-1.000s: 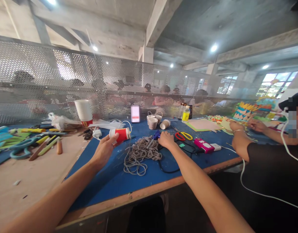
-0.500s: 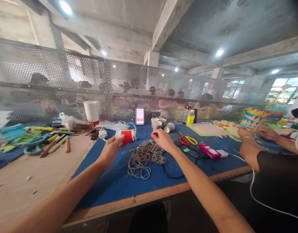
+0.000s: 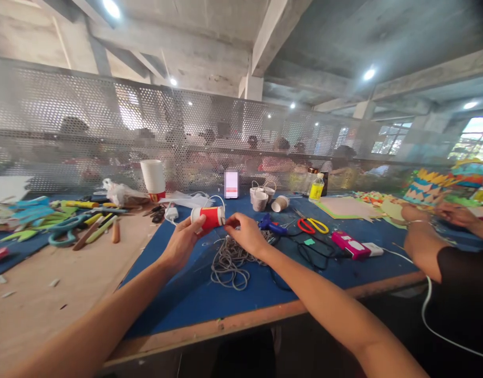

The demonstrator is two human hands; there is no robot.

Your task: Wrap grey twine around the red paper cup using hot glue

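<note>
My left hand is closed around a red and white paper cup, held on its side above the blue table. At the cup's right end, the fingertips of my right hand are pinched together, close to or touching it. What they pinch, if anything, is too small to make out. Under my right hand lies a loose heap of grey cord, partly hidden by that hand. A blue glue gun rests just beyond my right wrist.
Cord-wrapped cups stand behind, one tipped over. Scissors, a magenta box and a yellow-labelled bottle are to the right. Tools and blue scissors lie left, near stacked cups. A co-worker's arm reaches in at right.
My right hand has moved left and down to the cup's end, uncovering the glue gun. The left hand still holds the cup. The view has shifted slightly.
</note>
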